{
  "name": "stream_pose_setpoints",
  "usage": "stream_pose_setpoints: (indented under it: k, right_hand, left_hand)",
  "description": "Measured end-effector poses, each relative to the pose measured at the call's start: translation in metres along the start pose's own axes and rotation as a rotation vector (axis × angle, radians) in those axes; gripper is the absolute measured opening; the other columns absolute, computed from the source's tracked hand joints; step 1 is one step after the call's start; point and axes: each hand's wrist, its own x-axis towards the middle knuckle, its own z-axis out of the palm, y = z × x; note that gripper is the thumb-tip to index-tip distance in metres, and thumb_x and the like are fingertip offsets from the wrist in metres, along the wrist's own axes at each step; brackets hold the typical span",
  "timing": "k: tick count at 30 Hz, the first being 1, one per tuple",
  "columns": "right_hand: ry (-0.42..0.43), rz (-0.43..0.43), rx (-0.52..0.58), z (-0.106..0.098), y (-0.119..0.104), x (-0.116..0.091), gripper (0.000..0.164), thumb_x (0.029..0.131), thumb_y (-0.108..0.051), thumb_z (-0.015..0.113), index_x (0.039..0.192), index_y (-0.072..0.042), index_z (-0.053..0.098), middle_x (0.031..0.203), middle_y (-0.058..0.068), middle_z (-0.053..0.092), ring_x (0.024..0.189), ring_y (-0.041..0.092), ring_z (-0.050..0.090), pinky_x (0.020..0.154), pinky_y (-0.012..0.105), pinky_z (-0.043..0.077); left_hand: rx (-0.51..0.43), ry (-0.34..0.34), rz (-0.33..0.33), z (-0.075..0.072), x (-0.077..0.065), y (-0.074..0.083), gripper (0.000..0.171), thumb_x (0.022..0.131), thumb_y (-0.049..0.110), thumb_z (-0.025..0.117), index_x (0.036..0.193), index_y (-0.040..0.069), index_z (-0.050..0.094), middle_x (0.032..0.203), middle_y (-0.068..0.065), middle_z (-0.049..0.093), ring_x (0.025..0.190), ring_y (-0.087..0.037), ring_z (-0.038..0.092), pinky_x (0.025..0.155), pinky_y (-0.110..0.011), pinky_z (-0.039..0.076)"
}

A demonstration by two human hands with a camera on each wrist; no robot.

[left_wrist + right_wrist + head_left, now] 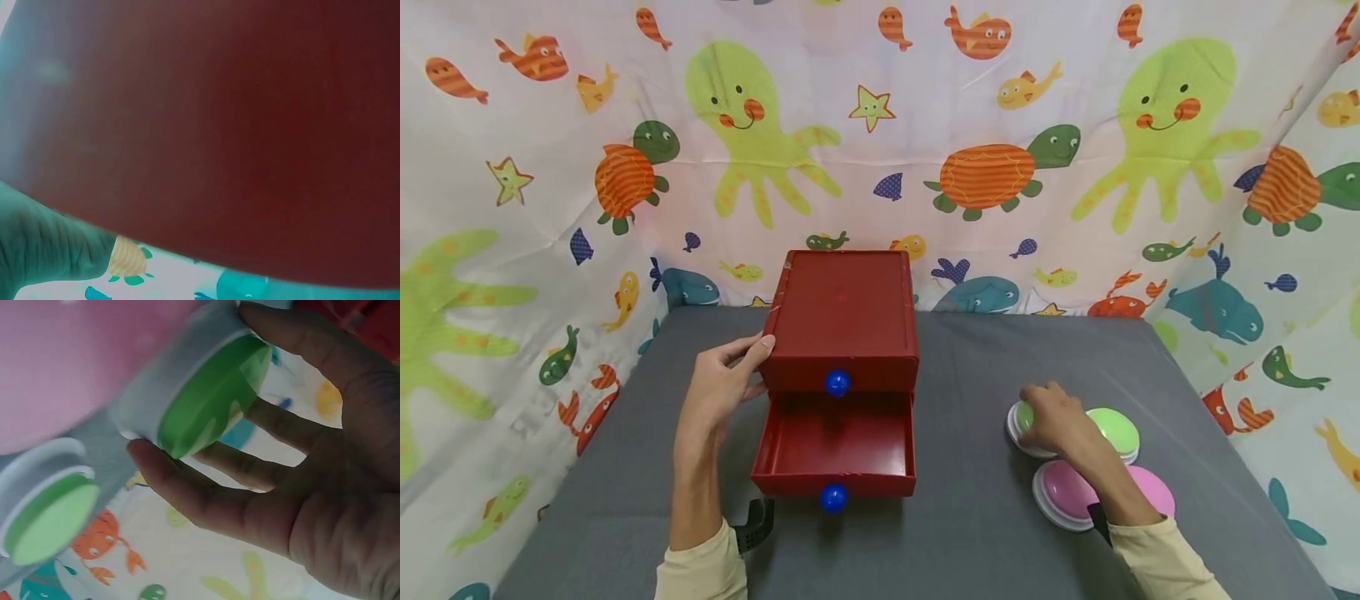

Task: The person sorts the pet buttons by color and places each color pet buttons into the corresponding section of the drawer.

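A red two-drawer cabinet (842, 304) stands with its lower drawer (793, 485) pulled out and nothing lying inside it. The upper drawer is closed; each front carries a blue knob (837, 383). My left hand (718, 383) grips the cabinet's front left edge, thumb at the top; in the left wrist view the red side wall (250, 137) hides most of the scene. Off to the right, my right hand (1060, 421) holds a round green button (206, 394) with a white base, fingers and thumb spread around its rim. From above, the hand partly covers this button.
Another green button (1117, 430) is right of the right hand. Two pink buttons (1066, 492) sit nearer, partly under the right forearm. A grey cloth (970, 517) covers the table, and a sea-animal curtain (850, 167) surrounds its back and sides.
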Motion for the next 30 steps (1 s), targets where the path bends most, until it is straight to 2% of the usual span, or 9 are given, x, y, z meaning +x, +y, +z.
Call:
stream_pose_setpoints:
  k: [4, 8, 14, 18, 23, 30]
  right_hand:
    - [0.088, -0.033, -0.003, -0.010, -0.020, -0.014, 0.064, 0.074, -0.019, 0.091, 0.129, 0.002, 0.065, 0.114, 0.029, 0.061, 0.096, 0.044, 0.059, 0.076, 0.053, 0.058]
    - [0.157, -0.063, 0.032, -0.025, -0.051, -0.039, 0.063, 0.074, -0.023, 0.090, 0.130, -0.005, 0.067, 0.118, 0.025, 0.061, 0.102, 0.045, 0.057, 0.072, 0.049, 0.061]
    - [0.252, -0.206, 0.091, -0.046, -0.103, -0.076, 0.060, 0.074, -0.025, 0.086, 0.131, -0.017, 0.069, 0.122, 0.015, 0.064, 0.104, 0.036, 0.058, 0.068, 0.041, 0.060]
    - [0.239, -0.279, 0.137, -0.048, -0.139, -0.087, 0.065, 0.075, -0.028, 0.086, 0.137, -0.022, 0.066, 0.128, 0.009, 0.064, 0.110, 0.030, 0.056, 0.071, 0.036, 0.061]
    - [0.201, -0.375, 0.181, -0.036, -0.182, -0.087, 0.073, 0.075, -0.028, 0.087, 0.142, -0.022, 0.061, 0.132, 0.006, 0.064, 0.112, 0.025, 0.056, 0.078, 0.034, 0.061]
    - [0.138, -0.475, 0.178, -0.011, -0.222, -0.077, 0.061, 0.084, -0.031, 0.083, 0.140, -0.017, 0.063, 0.133, 0.006, 0.067, 0.104, 0.020, 0.056, 0.080, 0.029, 0.056]
  left_hand:
    - [-0.014, -0.003, 0.000, 0.000, 0.000, 0.000, 0.065, 0.104, 0.048, 0.059, 0.157, 0.010, 0.048, 0.158, -0.019, 0.049, 0.137, -0.040, 0.057, 0.106, -0.050, 0.054]
    - [-0.020, -0.009, -0.017, -0.001, -0.001, -0.002, 0.066, 0.105, 0.047, 0.058, 0.158, 0.010, 0.047, 0.160, -0.019, 0.048, 0.138, -0.039, 0.057, 0.107, -0.049, 0.053]
    - [-0.017, -0.008, -0.016, 0.000, -0.001, -0.002, 0.065, 0.104, 0.048, 0.059, 0.157, 0.011, 0.048, 0.159, -0.018, 0.049, 0.137, -0.039, 0.057, 0.107, -0.049, 0.053]
    - [-0.019, -0.005, -0.005, 0.001, -0.001, -0.001, 0.066, 0.104, 0.048, 0.059, 0.157, 0.011, 0.048, 0.159, -0.018, 0.049, 0.137, -0.039, 0.057, 0.107, -0.050, 0.053]
    - [-0.017, 0.005, -0.010, 0.000, -0.003, -0.001, 0.064, 0.105, 0.047, 0.059, 0.155, 0.009, 0.050, 0.158, -0.018, 0.050, 0.136, -0.039, 0.057, 0.106, -0.050, 0.054]
    - [-0.013, 0.018, 0.011, 0.002, -0.001, 0.000, 0.063, 0.104, 0.048, 0.059, 0.153, 0.009, 0.053, 0.157, -0.018, 0.052, 0.135, -0.040, 0.059, 0.105, -0.052, 0.055]
